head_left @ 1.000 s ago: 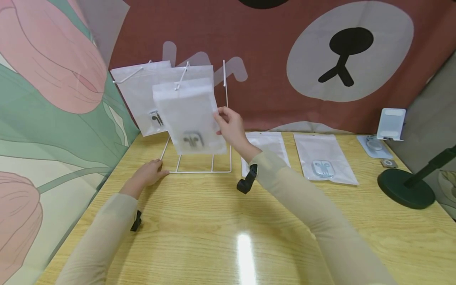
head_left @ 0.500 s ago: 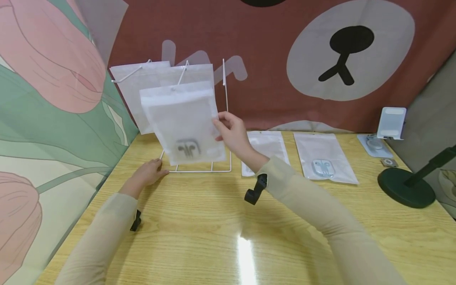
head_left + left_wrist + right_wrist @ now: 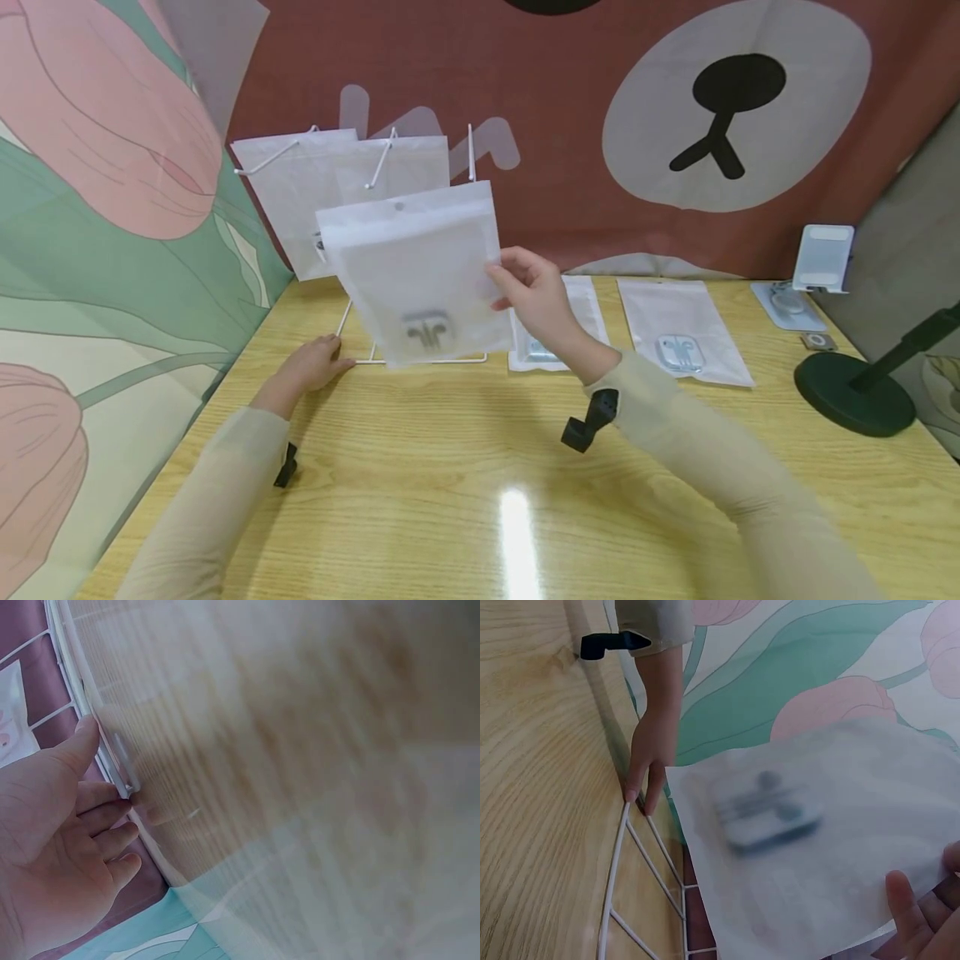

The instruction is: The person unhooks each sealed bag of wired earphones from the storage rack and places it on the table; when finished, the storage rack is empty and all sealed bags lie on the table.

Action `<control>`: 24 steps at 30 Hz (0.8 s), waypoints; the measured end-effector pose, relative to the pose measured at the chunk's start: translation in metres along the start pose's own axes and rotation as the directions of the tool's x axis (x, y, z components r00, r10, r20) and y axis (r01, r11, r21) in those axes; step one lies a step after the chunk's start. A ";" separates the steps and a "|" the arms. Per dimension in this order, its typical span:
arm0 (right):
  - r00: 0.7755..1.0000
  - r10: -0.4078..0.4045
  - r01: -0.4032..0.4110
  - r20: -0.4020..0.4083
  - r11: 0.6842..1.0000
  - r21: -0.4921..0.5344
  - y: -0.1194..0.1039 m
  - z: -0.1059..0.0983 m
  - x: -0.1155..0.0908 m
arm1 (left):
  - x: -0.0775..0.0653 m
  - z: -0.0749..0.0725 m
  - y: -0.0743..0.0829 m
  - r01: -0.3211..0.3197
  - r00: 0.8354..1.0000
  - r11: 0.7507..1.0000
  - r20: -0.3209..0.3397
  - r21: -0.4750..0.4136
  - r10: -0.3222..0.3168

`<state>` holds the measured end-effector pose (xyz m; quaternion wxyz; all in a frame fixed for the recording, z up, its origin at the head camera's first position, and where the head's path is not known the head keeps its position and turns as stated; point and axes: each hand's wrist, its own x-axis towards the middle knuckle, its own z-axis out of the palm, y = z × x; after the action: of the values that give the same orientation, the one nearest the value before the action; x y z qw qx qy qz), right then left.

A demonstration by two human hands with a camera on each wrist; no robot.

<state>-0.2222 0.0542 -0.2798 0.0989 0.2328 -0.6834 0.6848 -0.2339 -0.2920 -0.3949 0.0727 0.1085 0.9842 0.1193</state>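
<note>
My right hand [image 3: 542, 300] pinches the right edge of a white zip pouch [image 3: 416, 271], thumb in front. A boxed pair of earphones [image 3: 426, 332] shows dimly through its lower part. The pouch is held tilted in front of a white wire display rack [image 3: 471, 361], apart from the middle hook [image 3: 380, 160]. My left hand [image 3: 307, 367] holds the rack's front left base corner, with the thumb [image 3: 86, 735] along one side of the wire and the fingers on the other. Two more white pouches hang on the rack, one on the left hook [image 3: 272, 157] and one on the middle.
Two pouches lie on the wooden table [image 3: 420, 467] to the right: one partly behind my right hand, the other pouch [image 3: 675, 321] with white earphones in it. Farther right stand a phone stand [image 3: 821, 258], a small square gadget [image 3: 818, 342] and a dark round base [image 3: 855, 396].
The pouch in my right hand has come off the tip of the middle hook and moved toward me, then right and down. My left hand stays on the rack corner.
</note>
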 end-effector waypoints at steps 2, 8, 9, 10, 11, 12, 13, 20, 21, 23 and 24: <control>1.000 -0.005 0.005 0.001 1.000 -0.020 -0.002 -0.010 -0.005 | 0.001 0.000 0.000 0.001 1.000 1.000 0.002 -0.003 -0.001; 1.000 -0.006 0.004 -0.023 0.997 -0.075 -0.008 -0.042 -0.019 | 0.002 0.001 0.000 0.006 1.000 1.000 0.014 -0.012 -0.006; 1.000 -0.010 0.007 -0.029 0.996 -0.086 -0.009 -0.047 -0.021 | 0.002 0.002 0.000 0.006 1.000 1.000 0.014 -0.013 -0.006; 0.999 -0.015 0.012 -0.038 0.995 -0.097 -0.009 -0.053 -0.024 | 0.002 0.002 0.000 0.006 1.000 1.000 0.015 -0.014 -0.006; 0.999 -0.023 0.018 -0.045 0.994 -0.110 -0.011 -0.058 -0.026 | 0.002 0.002 0.000 0.008 1.000 1.000 0.014 -0.016 -0.007; 0.998 -0.030 0.024 -0.054 0.993 -0.120 -0.012 -0.062 -0.029 | 0.002 0.002 0.000 0.009 1.000 1.000 0.013 -0.016 -0.009; 0.997 -0.038 0.030 -0.062 0.991 -0.128 -0.012 -0.067 -0.031 | 0.002 0.002 0.000 0.009 1.000 1.000 0.012 -0.015 -0.009; 0.979 -0.114 0.085 -0.167 0.981 -0.175 -0.020 -0.101 -0.045 | 0.002 0.002 0.001 0.006 1.000 1.000 0.010 -0.009 -0.006; 0.977 -0.123 0.090 -0.177 0.979 -0.181 -0.022 -0.107 -0.046 | 0.001 0.002 0.001 0.005 1.000 1.000 0.009 -0.008 -0.005; 0.973 -0.130 0.093 -0.189 0.977 -0.194 -0.025 -0.118 -0.050 | 0.001 0.001 0.002 0.004 1.000 1.000 0.010 -0.008 -0.004; 0.972 -0.132 0.088 -0.197 0.972 -0.216 -0.026 -0.123 -0.052 | 0.001 0.001 0.002 0.004 1.000 1.000 0.010 -0.007 -0.003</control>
<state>-0.1876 0.1857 -0.2751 0.2319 0.1855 -0.7222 0.6247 -0.2346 -0.2896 -0.3957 0.0782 0.1071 0.9836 0.1222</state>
